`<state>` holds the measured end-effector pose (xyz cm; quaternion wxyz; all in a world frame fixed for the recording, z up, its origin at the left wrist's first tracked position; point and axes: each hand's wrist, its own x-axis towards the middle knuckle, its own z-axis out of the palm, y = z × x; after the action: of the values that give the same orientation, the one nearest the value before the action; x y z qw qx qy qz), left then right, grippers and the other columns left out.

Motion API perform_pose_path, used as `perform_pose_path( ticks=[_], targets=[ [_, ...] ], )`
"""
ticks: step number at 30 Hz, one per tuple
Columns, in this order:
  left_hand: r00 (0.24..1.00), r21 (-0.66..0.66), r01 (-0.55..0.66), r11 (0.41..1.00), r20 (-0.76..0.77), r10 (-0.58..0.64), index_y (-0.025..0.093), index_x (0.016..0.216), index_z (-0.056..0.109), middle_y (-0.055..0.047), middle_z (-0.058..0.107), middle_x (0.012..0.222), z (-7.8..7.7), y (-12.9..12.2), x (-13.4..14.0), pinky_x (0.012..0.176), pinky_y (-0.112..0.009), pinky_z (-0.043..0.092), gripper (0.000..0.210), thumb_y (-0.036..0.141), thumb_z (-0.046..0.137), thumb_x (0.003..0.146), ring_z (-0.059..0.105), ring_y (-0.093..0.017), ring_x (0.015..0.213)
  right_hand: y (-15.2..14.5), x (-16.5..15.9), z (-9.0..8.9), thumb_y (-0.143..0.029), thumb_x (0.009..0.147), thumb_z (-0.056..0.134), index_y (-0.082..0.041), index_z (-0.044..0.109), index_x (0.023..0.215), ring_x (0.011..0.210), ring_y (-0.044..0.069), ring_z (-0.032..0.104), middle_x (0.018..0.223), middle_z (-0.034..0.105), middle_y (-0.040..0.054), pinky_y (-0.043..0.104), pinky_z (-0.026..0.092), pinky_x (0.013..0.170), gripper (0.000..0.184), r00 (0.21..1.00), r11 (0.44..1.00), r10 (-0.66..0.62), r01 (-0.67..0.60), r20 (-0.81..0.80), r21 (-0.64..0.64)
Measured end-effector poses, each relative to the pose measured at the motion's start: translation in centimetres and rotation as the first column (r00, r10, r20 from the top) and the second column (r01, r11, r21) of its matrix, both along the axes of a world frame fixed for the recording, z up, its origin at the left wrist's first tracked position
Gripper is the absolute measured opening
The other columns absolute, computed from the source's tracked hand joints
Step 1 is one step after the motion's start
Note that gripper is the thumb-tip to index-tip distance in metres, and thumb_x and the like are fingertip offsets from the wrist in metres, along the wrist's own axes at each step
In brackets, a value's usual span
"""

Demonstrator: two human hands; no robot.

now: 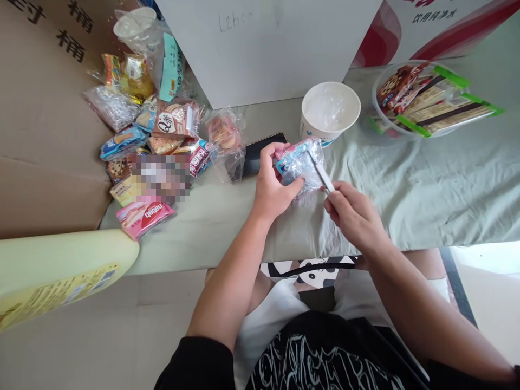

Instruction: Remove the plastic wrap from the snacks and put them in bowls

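My left hand (274,187) grips a clear plastic snack packet (303,165) with blue and pink print, thumb on its near side. In my right hand (351,211) is a slim silver tool (323,174) with a narrow dark tip, pinched between thumb and fingers. Its tip lies against the packet's upper part; whether it is a knife or scissors cannot be made out. Just behind the packet stands a white paper tub (331,111) with clear plastic inside. A dark phone (255,157) lies flat to the left of the packet, partly behind my left hand.
Wrapped snacks (173,119) are heaped at the left, with a pink packet (145,215) nearest me. A clear round bowl (379,116) of snack packs stands at the right. A white box (268,59) rises behind; a pale yellow container (69,271) is at the near left.
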<state>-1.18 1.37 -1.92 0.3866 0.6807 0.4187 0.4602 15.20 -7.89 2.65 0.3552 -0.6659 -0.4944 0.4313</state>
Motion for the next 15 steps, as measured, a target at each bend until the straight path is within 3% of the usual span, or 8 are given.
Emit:
perform_pose_path(
  ticks=[5,10,13,15],
  targets=[
    [0.988,-0.075,-0.117,0.990,-0.111,0.109,0.030,0.140,0.034,-0.011,0.050,0.146,1.2,0.1,-1.0,0.101,-0.038,0.053,0.064,0.030,0.069,0.087,0.058,-0.025,0.130,-0.2,0.4,0.1,-0.049,0.100,0.043,-0.021,0.058,0.079,0.049,0.011,0.043,0.062,0.052,-0.0017,0.026,0.031,0.046,0.038,0.994,0.982,0.108,-0.105,0.010,-0.155],
    [0.968,-0.056,-0.206,0.977,-0.157,0.195,0.033,0.145,0.033,-0.010,0.052,0.143,1.1,0.8,-1.3,0.101,-0.039,0.052,0.067,0.037,0.069,0.089,0.058,-0.025,0.129,-2.6,2.1,0.5,-0.052,0.098,0.044,-0.022,0.058,0.073,0.048,0.012,0.043,0.059,0.051,-0.0017,0.027,0.032,0.046,0.042,0.977,0.961,0.178,-0.147,0.117,-0.234],
    [0.970,-0.088,-0.211,0.974,-0.139,0.198,0.033,0.142,0.035,-0.008,0.055,0.137,1.4,0.6,-1.1,0.100,-0.038,0.051,0.064,0.032,0.069,0.088,0.059,-0.023,0.123,-3.0,4.2,0.1,-0.048,0.095,0.048,-0.023,0.063,0.083,0.053,0.016,0.050,0.066,0.058,0.0009,0.030,0.038,0.050,0.032,0.947,0.992,0.009,0.032,0.320,-0.124],
    [0.973,-0.079,-0.185,0.979,-0.153,0.172,0.030,0.134,0.043,-0.007,0.057,0.129,1.9,0.0,-0.9,0.100,-0.039,0.050,0.059,0.028,0.072,0.083,0.059,-0.023,0.119,-2.5,5.6,-0.3,-0.042,0.090,0.052,-0.023,0.067,0.091,0.065,0.021,0.059,0.077,0.064,0.0050,0.037,0.047,0.063,0.024,0.854,0.993,-0.116,0.108,0.507,0.044]
  ],
)
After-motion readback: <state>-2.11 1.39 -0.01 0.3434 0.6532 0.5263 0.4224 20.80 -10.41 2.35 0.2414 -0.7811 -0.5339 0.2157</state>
